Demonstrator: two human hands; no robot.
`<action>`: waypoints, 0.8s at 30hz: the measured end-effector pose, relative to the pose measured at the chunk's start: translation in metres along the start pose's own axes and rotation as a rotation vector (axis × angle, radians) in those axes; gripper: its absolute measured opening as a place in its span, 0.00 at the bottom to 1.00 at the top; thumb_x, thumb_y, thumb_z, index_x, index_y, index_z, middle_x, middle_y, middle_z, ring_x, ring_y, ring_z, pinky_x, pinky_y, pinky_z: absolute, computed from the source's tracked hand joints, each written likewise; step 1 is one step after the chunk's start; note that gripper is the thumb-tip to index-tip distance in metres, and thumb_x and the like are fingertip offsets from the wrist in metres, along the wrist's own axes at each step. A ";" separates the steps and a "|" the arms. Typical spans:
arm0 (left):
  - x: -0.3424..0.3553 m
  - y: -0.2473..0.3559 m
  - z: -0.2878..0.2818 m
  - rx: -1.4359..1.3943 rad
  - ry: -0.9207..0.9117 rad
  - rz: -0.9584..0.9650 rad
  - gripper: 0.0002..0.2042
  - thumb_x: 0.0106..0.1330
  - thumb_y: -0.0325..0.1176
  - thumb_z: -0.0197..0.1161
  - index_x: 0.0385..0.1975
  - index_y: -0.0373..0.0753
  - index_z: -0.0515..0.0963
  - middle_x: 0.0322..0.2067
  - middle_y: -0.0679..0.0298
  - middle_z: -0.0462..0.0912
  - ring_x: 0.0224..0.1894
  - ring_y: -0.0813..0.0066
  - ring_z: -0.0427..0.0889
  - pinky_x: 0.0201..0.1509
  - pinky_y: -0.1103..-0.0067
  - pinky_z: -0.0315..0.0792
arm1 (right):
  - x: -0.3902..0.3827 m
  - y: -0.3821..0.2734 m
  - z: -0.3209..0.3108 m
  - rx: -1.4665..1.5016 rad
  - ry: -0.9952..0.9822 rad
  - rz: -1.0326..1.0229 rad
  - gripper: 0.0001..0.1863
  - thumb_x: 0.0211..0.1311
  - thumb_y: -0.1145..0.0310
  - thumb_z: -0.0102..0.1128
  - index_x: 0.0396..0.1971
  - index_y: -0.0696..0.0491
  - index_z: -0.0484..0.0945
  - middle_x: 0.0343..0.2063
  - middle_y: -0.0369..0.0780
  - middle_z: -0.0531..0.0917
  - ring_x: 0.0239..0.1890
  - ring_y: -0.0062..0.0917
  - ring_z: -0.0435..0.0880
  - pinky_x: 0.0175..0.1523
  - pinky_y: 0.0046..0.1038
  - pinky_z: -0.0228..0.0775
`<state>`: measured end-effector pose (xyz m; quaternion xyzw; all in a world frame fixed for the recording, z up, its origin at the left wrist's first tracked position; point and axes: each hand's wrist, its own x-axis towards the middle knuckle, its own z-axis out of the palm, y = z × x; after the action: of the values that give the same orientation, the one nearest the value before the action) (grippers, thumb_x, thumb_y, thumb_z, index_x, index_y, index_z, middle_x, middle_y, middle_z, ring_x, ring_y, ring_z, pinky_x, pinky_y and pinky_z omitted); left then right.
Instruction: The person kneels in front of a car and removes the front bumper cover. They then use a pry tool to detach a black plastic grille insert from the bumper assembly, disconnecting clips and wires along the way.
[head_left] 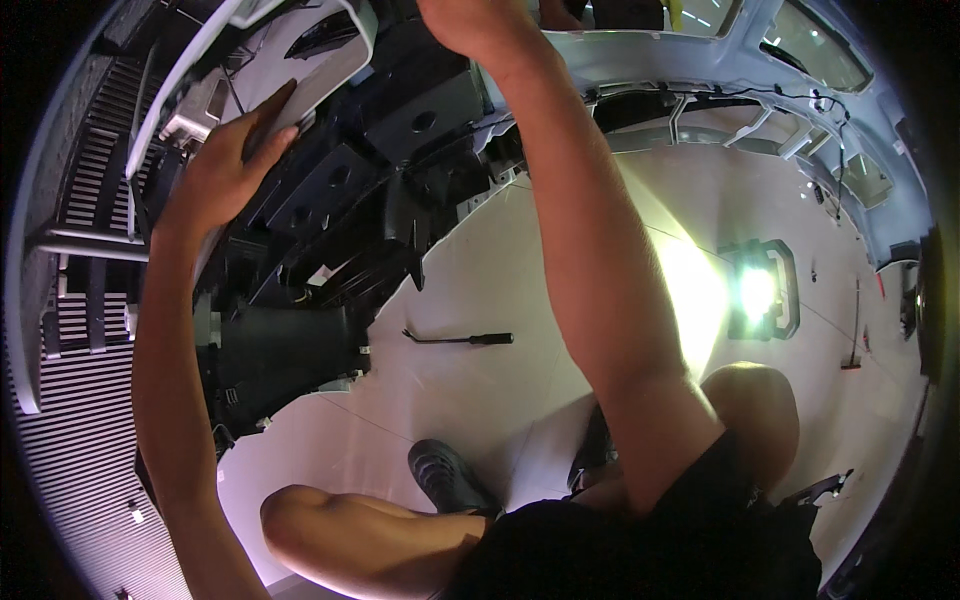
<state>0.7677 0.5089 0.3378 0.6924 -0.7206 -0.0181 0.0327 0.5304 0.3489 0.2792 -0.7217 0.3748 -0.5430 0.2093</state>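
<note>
My left hand is raised at the upper left, its fingers stretched out and its thumb apart. It lies against a curved light-grey panel with a pale rim, and what its far side touches is hidden. My right arm reaches up across the middle to the top edge. Only the back and wrist of my right hand show there; its fingers are cut off by the picture's edge. Below and between both arms is a bulky black plastic car part with round holes.
A bent pry tool with a black handle lies on the pale floor. A bright work lamp stands to the right. Bare car bodywork with cables curves overhead. A red-ended tool lies at far right. My bent legs are below.
</note>
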 end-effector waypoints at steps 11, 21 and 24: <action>-0.012 0.001 0.016 0.045 0.119 -0.005 0.30 0.75 0.63 0.48 0.71 0.55 0.69 0.54 0.46 0.82 0.59 0.48 0.80 0.64 0.63 0.72 | -0.015 0.028 0.018 0.168 0.360 -0.159 0.28 0.72 0.52 0.56 0.54 0.64 0.74 0.46 0.62 0.81 0.51 0.60 0.78 0.55 0.49 0.69; -0.006 -0.017 0.029 0.024 0.178 0.073 0.32 0.72 0.68 0.45 0.70 0.59 0.69 0.54 0.49 0.83 0.58 0.48 0.81 0.63 0.61 0.74 | -0.028 0.067 0.044 0.057 0.422 -0.203 0.19 0.73 0.69 0.52 0.57 0.64 0.72 0.55 0.55 0.78 0.50 0.53 0.80 0.57 0.41 0.72; -0.010 -0.012 0.028 0.033 0.174 0.064 0.32 0.72 0.67 0.47 0.65 0.51 0.73 0.54 0.46 0.82 0.58 0.47 0.81 0.63 0.61 0.73 | -0.042 0.044 0.050 0.285 0.388 -0.166 0.25 0.72 0.68 0.51 0.63 0.67 0.64 0.59 0.58 0.76 0.58 0.54 0.77 0.64 0.44 0.67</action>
<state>0.7779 0.5177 0.3086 0.6684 -0.7370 0.0551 0.0843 0.5585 0.3482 0.2061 -0.5955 0.2670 -0.7341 0.1878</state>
